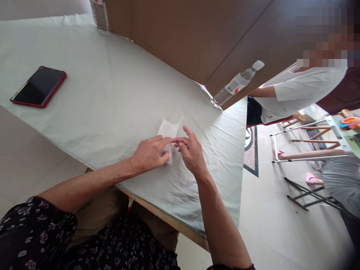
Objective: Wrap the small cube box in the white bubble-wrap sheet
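Near the front edge of the cloth-covered table, my left hand [152, 153] rests over a small white, translucent sheet or packet [170, 128]. Its index finger stretches to the right and its thumb is apart, with part of the sheet showing between them. The tip of that index finger meets the fingers of my right hand [193, 153]. On the right hand one finger is raised, while the thumb and other fingers close together at the contact point. Anything between them is too small or hidden to make out.
A tall brown cardboard panel [174, 37] stands across the table [84, 97], with water bottles [234, 86] [100, 17] against it. A tablet in a red case [39, 86] lies at the left. Beyond the right edge are a seated person [303, 88] and a folding stool [309, 195].
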`<state>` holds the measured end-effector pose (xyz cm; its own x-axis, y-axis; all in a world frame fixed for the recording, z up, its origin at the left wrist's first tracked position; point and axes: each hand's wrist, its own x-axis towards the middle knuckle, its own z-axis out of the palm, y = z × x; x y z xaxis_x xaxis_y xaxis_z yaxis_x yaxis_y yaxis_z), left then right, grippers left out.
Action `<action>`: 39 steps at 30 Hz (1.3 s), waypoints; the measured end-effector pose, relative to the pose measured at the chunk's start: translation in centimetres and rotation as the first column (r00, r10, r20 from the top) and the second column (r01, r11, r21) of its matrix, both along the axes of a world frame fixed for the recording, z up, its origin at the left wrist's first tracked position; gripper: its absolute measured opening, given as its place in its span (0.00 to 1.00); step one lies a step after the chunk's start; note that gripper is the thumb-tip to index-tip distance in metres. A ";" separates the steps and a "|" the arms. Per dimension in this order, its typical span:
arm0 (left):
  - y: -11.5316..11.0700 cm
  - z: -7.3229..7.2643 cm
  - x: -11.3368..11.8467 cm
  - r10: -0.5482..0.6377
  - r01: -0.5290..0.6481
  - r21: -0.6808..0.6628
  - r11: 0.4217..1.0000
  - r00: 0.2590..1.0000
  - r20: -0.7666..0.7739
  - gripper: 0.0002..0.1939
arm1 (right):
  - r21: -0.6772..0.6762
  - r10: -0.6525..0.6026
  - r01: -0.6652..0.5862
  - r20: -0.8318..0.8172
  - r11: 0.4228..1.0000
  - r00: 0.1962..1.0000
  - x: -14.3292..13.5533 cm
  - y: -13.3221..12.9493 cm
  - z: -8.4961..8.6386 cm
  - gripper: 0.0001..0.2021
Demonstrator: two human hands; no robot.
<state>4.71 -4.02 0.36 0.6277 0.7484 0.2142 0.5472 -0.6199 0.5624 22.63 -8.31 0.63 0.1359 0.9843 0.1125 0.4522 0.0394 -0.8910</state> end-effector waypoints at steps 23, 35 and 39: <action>-0.3 -0.6 0.2 0.004 0.003 0.234 0.972 1.000 -0.029 0.10 | -0.297 -0.097 0.007 -0.289 0.955 0.952 0.4 7.5 -0.8 0.15; -0.9 -0.9 -0.2 0.143 -0.141 0.160 0.977 0.990 -0.001 0.05 | 0.049 0.084 -0.077 -0.178 0.996 0.980 -1.3 2.0 2.0 0.08; -1.3 -1.5 -0.6 0.260 -0.266 0.131 0.955 0.964 0.057 0.12 | 0.059 0.074 -0.067 -0.116 0.996 0.990 -2.0 -0.1 1.9 0.11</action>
<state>4.13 -5.32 -1.13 0.4017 0.8481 0.3454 0.6808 -0.5288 0.5068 20.66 -8.36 2.53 0.0821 0.9846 0.1542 0.3381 0.1181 -0.9337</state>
